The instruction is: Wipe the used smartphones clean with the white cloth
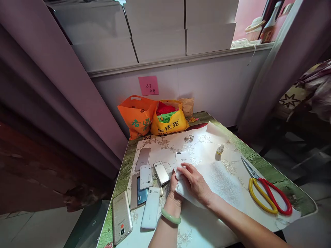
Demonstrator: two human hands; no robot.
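My left hand (173,187), with a green bangle on the wrist, holds the near end of a white phone (182,159) that lies back-up on the table. My right hand (195,182) presses a white cloth (222,181) against that phone, fingers curled over the cloth. The cloth spreads out to the right under my right forearm. Left of my hands lie several other phones (146,176), some white, some gold or silver, partly stacked on each other.
A small dropper bottle (220,151) stands beyond the cloth. Red-and-yellow scissors (266,193) lie at the right near the table edge (307,206). An orange bag (137,115) and a yellow bag (169,120) stand at the far end by the wall.
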